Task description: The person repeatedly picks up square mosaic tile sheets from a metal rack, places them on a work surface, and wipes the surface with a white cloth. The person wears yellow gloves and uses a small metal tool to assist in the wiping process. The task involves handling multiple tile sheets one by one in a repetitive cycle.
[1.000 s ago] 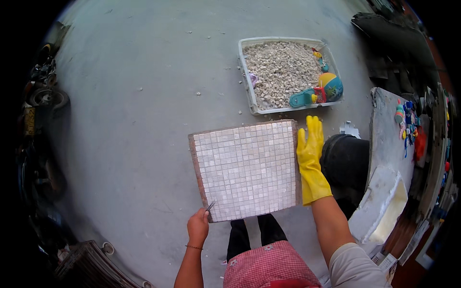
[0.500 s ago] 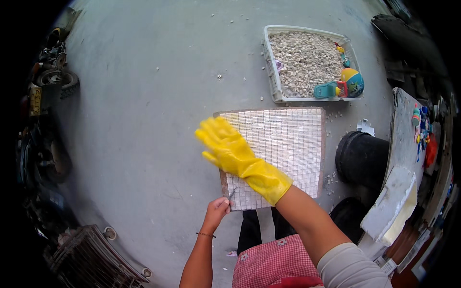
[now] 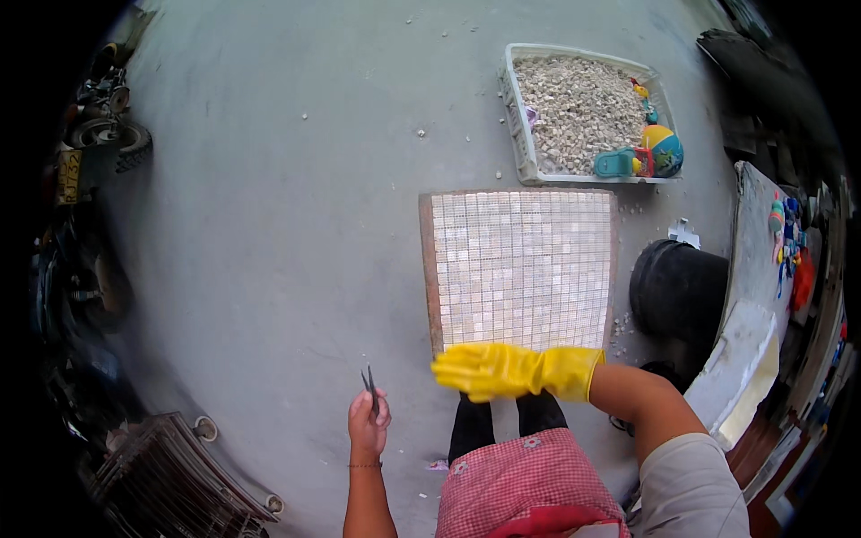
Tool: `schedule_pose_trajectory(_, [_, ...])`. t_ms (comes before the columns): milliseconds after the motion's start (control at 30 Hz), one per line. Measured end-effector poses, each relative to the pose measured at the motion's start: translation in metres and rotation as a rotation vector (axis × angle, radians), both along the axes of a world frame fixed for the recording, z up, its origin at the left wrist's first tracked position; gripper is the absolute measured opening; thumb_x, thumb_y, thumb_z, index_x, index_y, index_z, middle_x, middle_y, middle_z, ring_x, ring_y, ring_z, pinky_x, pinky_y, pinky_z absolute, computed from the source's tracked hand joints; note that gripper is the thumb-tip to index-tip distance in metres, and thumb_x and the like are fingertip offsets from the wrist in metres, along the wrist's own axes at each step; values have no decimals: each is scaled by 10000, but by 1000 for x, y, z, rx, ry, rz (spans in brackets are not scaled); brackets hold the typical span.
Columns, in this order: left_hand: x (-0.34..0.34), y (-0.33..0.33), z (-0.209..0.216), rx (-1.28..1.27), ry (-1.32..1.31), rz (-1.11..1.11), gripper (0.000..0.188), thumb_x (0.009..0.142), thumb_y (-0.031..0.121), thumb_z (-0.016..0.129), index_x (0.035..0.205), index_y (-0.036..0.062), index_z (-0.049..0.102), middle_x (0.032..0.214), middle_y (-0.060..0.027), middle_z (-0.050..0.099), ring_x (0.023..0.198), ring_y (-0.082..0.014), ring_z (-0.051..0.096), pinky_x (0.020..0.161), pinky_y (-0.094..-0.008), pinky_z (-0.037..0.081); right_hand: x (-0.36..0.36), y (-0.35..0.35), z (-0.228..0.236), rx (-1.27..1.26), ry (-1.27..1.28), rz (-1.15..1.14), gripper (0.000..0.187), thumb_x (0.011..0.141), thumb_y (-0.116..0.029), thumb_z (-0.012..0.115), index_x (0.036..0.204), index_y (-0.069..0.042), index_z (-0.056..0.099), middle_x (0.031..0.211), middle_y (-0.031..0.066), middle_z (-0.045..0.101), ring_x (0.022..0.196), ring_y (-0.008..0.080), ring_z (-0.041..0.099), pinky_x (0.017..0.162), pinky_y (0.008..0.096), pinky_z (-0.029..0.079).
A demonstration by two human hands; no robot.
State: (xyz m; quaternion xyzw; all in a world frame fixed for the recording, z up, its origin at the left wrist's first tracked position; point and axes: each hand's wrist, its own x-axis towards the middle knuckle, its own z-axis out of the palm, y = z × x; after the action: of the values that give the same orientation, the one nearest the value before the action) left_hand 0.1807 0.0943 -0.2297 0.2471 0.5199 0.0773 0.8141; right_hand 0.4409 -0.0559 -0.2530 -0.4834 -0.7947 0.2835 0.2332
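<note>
The square board of small pale mosaic tiles (image 3: 522, 269) lies flat on the grey concrete floor (image 3: 269, 224). The yellow-gloved right hand (image 3: 480, 370), fingers flat, has swept from its ten o'clock corner to the six o'clock edge. The bare left hand (image 3: 368, 425) at seven o'clock has drawn clear, pinching small dark tweezers (image 3: 369, 386).

You're in a rough outdoor work yard, the kind used for hand craft with small stone tiles. The bare grey concrete floor (image 3: 269, 224) is your bench: a square mosaic sheet (image 3: 522, 269) lies flat on it, and loose chips are scattered around. Just beyond the sheet sits 1 white crate (image 3: 520, 134) full of small pale tile pieces. A black bucket (image 3: 677, 289) stands to your right. Parked wheels (image 3: 112, 139) and a wire cage (image 3: 170, 475) crowd the left edge.
</note>
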Motion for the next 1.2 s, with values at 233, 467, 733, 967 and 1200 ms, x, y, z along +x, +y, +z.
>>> schedule_pose_trajectory(233, [-58, -1, 8, 63, 108, 56, 257, 943, 284, 444, 933, 37, 514, 622, -9, 468, 469, -67, 352, 406, -201, 255, 67, 37, 17, 86, -156, -467, 462, 804, -276, 589, 1215, -76, 520, 1296, 142, 479, 1229, 273, 432, 1060, 399, 297])
schedule_pose_trajectory(467, [-36, -19, 9, 22, 138, 69, 245, 948, 269, 435, 948, 37, 516, 601, -8, 456, 453, -70, 346, 391, -201, 246, -22, -18, -40, 48, 69, -469, 409, 840, -204, 531, 1229, -81, 506, 1313, 128, 462, 1229, 280, 429, 1054, 400, 309])
schedule_pose_trajectory(733, [-42, -16, 16, 40, 136, -50, 248, 946, 295, 437, 955, 57, 502, 632, 9, 460, 481, -59, 352, 402, -191, 243, 95, 27, 23, 256, -189, -633, 395, 773, -194, 611, 1143, -66, 556, 1207, 131, 537, 1153, 296, 484, 1017, 414, 344])
schedule_pose_trajectory(967, [-37, -38, 12, -6, 159, -22, 236, 951, 268, 427, 944, 46, 507, 603, -1, 448, 451, -61, 334, 390, -196, 234, 118, -34, 4, 93, -311, -526, 514, 784, -252, 590, 1257, -81, 486, 1339, 132, 438, 1269, 273, 380, 1101, 400, 212])
schedule_pose_trajectory(1200, [-22, -57, 15, -63, 157, -46, 228, 951, 252, 426, 943, 40, 509, 588, -7, 440, 443, -67, 332, 389, -198, 241, -16, -109, 6, -40, 248, -131, 442, 871, -277, 529, 1258, -71, 479, 1354, 135, 423, 1271, 286, 381, 1078, 425, 266])
